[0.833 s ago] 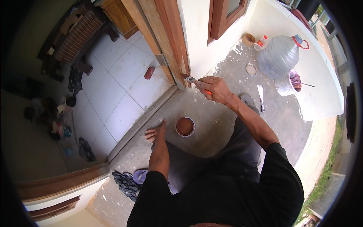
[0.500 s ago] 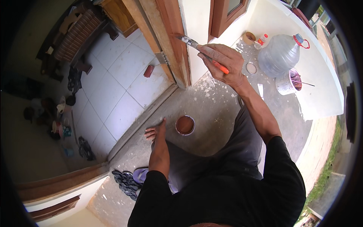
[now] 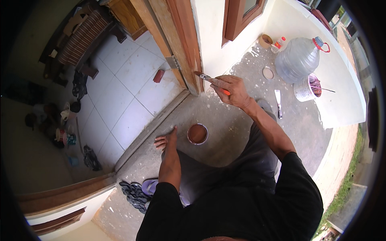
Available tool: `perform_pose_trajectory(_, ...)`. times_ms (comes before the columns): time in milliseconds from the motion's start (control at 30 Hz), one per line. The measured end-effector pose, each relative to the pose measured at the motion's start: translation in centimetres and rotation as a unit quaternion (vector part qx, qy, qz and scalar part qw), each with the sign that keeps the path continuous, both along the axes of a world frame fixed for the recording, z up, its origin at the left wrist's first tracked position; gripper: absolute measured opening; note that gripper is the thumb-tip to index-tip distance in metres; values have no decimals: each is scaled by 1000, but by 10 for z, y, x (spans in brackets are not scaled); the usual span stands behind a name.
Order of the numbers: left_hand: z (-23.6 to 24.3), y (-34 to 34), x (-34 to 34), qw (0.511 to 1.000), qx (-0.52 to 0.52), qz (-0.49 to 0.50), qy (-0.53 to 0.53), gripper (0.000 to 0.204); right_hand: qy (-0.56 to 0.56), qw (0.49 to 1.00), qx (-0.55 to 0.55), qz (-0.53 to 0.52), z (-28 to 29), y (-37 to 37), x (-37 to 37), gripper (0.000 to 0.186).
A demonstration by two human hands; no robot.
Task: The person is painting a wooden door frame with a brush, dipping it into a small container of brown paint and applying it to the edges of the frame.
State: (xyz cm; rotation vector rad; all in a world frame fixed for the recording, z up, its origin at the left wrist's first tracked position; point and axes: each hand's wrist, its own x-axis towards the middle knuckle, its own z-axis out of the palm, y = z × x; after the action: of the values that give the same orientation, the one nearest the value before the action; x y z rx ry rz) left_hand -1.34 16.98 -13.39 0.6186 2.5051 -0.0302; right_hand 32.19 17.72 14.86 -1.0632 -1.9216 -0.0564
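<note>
My right hand grips a paintbrush with an orange handle end. Its brown-stained bristles meet the lower part of the wooden door frame, close to the white wall. My left hand is open, fingers spread, low beside my leg near the door sill; whether it presses on the floor I cannot tell. Between my two hands a round tin of brown paint stands open on the grey concrete floor.
On the right are a scraper, a round lid, a large clear water jug and a white bucket. Purple sandals and a black plastic bag lie at left. Beyond the sill, another person is among containers on the tiled floor.
My right hand has brought the brush down the door frame, from higher up to near its foot. The scraper, partly hidden before, now shows fully. My left hand stays put.
</note>
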Motion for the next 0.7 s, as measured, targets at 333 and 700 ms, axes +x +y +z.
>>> perform_pose_trajectory(333, -1, 1, 3, 1000, -20, -5, 4, 159, 61, 982, 170, -60, 67, 9, -4, 31)
perform_pose_trajectory(700, -2, 1, 6, 1000, -2, 14, -27, 162, 51, 998, -32, -11, -21, -1, -4, 27)
